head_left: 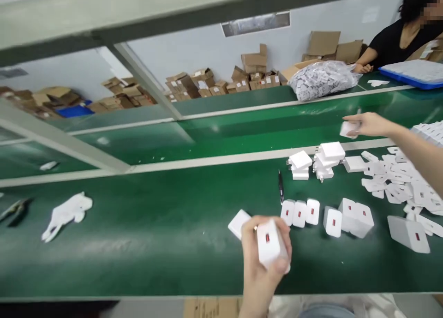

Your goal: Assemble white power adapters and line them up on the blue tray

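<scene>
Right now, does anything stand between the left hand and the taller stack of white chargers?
Yes: the row of three chargers sits between the left hand, gripping another charger, and the taller stack. The black pen lies left of that path.

Looks like a factory workshop, with a long green workbench [138,249], many white chargers [356,219] and cardboard boxes [182,84].

Pliers [20,212] run out of my sight at far left; the left hand [255,267] hides part of its white charger [268,248]; the white piece [347,129] in the right hand [372,124] blurs past naming; the blue tray [408,80] is cut off at right.
</scene>
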Demonstrator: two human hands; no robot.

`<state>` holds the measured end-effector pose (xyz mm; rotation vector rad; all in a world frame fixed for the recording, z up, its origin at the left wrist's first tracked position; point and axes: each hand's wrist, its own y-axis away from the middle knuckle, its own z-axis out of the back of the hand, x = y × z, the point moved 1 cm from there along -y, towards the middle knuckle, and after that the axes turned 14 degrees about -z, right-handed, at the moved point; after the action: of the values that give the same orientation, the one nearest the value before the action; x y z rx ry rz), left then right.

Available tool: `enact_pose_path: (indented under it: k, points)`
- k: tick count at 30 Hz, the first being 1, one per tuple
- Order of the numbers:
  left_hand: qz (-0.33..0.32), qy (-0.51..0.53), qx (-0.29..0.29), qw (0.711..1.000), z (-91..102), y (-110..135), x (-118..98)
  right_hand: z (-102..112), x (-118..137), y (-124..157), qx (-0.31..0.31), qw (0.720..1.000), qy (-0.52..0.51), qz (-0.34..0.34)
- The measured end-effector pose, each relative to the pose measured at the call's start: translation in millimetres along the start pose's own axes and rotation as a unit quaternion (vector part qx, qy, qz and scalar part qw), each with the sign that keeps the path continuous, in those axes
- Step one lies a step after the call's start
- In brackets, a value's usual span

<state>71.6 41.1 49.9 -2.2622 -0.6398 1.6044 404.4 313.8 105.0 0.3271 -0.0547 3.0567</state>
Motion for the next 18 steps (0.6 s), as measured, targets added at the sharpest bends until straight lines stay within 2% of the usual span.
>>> enact_pose_path:
  k: [2, 4, 8, 10, 12, 14, 16, 17, 18]
  points:
    - [0.037, 0.115, 0.02, 0.992, -10.4, -4, 4, 5, -14, 21, -0.003, 0.999, 0.014, 0.039]
    - [0.073, 0.203, 0.044, 0.975, -22.1, -7, 5, -3, -26, 40, -0.016, 0.994, 0.009, 0.104]
    - [0.144, 0.283, 0.06, 0.946, -44.1, -4, -7, -23, -38, 62, -0.096, 0.969, -0.023, 0.226]
    - [0.172, 0.314, 0.052, 0.932, -50.0, 1, -15, -17, -35, 71, -0.147, 0.95, -0.06, 0.27]
    - [0.19, 0.346, 0.055, 0.917, -51.8, 8, -20, 0, -26, 88, -0.178, 0.935, -0.135, 0.277]
    - [0.194, 0.375, 0.072, 0.904, -51.8, 14, -21, 20, -10, 122, -0.158, 0.926, -0.235, 0.248]
    - [0.189, 0.399, 0.096, 0.892, -52.9, 20, -20, 34, 10, 169, -0.094, 0.906, -0.335, 0.24]
    - [0.186, 0.409, 0.106, 0.887, -54.3, 22, -19, 37, 21, 195, -0.086, 0.892, -0.371, 0.243]
    - [0.185, 0.417, 0.112, 0.883, -56.3, 24, -18, 38, 30, 221, -0.104, 0.879, -0.395, 0.244]
